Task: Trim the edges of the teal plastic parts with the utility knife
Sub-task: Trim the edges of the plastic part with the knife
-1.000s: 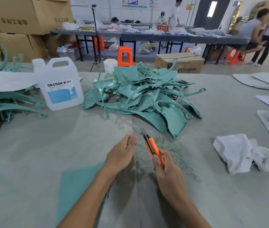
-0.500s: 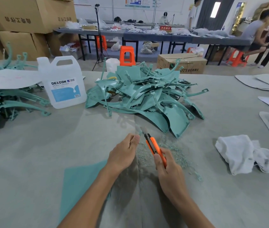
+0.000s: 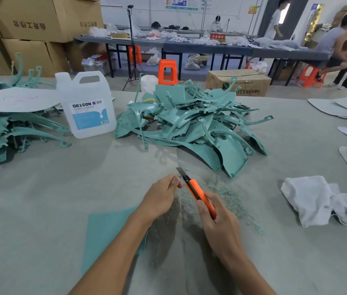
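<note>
- Both hands have kept their places since the earlier frames, the knife at the same slant; far back, a person in white [image 3: 275, 20] has walked right toward the doorway.
- Grey counter [image 3: 40, 199] carries everything.
- Heap of teal plastic parts [image 3: 189, 122] lies far centre; a second stack [image 3: 19, 128] sits far left under a white sheet [image 3: 15, 99].
- Cardboard box [image 3: 240, 81] stands beyond the far edge, flaps shut.
- White jug [image 3: 87, 107] labelled DEXCON stands between heap and stack, cap on; its contents cannot be told.
- Teal panel [image 3: 104, 235] lies flat, near left, running under the left forearm.
- White cloth [image 3: 313, 201] is crumpled at right.
- Left hand [image 3: 160, 199], fingers curled, pinches the panel's far tip.
- Right hand [image 3: 217, 222] grips the orange utility knife [image 3: 198, 192], blade out, just beside the left fingertips.
- Teal shavings [image 3: 228, 194] litter the counter right of the knife.
</note>
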The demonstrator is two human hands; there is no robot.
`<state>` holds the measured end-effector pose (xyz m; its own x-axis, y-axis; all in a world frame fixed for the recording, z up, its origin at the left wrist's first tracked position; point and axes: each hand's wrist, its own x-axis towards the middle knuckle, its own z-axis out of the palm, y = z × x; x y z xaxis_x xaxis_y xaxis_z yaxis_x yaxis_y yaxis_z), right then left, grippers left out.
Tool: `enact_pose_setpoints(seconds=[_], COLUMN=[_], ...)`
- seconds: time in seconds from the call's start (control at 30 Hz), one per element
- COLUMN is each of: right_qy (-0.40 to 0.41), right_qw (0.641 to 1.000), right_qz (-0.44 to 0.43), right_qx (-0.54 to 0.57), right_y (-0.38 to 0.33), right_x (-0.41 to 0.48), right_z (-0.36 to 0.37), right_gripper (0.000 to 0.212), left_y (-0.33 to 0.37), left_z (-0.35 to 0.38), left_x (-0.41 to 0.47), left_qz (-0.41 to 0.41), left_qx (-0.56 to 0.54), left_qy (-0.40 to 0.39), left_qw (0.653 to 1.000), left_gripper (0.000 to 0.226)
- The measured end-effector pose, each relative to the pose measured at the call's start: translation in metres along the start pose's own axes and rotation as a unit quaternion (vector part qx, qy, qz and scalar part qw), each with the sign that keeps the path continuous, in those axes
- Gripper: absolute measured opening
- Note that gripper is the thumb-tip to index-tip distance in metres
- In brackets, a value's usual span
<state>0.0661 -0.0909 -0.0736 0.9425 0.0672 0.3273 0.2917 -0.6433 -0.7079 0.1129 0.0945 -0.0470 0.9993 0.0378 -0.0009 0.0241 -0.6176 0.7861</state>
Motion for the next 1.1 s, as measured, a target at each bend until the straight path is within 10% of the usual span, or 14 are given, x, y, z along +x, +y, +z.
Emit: enact_pose_setpoints(seconds=[0.37, 0.6, 0.7, 0.93, 1.1], right_qy=[0.03, 0.052, 0.057, -0.018, -0.092], right_qw=[0.985, 0.968, 0.972, 0.986, 0.993], right_qz=[0.092, 0.078, 0.073, 0.07, 0.025], right_qx=[0.14, 0.234, 0.218, 0.15, 0.072], right_y=[-0.009, -0.016, -0.008, -0.003, -0.017], right_x=[0.003, -0.003, -0.014, -0.029, -0.025], right_z=[-0.012, -0.04, -0.051, -0.059, -0.059], right_gripper=[0.014, 0.02, 0.02, 0.031, 0.016], left_y=[0.012, 0.017, -0.005, -0.052, -0.051], left_z=[-0.006, -0.056, -0.087, -0.084, -0.066], left_x=[-0.012, -0.042, -0.074, -0.138, -0.109], left_qz=[0.017, 0.09, 0.056, -0.116, -0.066], left_qx=[-0.025, 0.037, 0.104, 0.289, 0.289], left_qy=[-0.012, 0.118, 0.15, -0.075, -0.054], left_qw=[0.999, 0.988, 0.982, 0.947, 0.954], left_gripper=[0.03, 0.015, 0.048, 0.112, 0.108])
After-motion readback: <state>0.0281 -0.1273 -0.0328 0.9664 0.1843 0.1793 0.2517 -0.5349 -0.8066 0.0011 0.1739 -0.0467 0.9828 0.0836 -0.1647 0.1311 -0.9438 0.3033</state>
